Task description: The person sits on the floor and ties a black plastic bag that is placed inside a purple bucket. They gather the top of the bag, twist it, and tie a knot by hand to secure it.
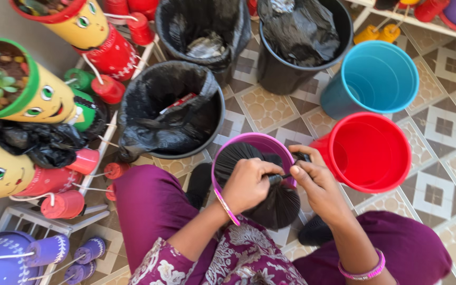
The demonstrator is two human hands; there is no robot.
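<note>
I am sitting on the tiled floor (444, 132) in my purple clothes, and I am looking down at my two hands. My left hand (249, 182) is closing in a tight grip around the gathered black plastic bag (278, 203), right at the bunched neck. My right hand (317, 182) is pinching the same neck from the other side, with its fingers (302, 171) close together on the plastic. The bag is fanning out in thin folds above and below my hands. It is lying over the small purple plastic bucket (262, 141), which is standing on the floor between my knees.

Just beside my right hand a red plastic bucket (368, 150) is standing. Behind it a blue plastic bucket (378, 79) is standing. Three black buckets with black bag liners are standing farther away: one near my left hand (172, 108) and two behind it (204, 29) (302, 39). On my left, yellow painted pots with faces (48, 97) are lying on a white rack (32, 219).
</note>
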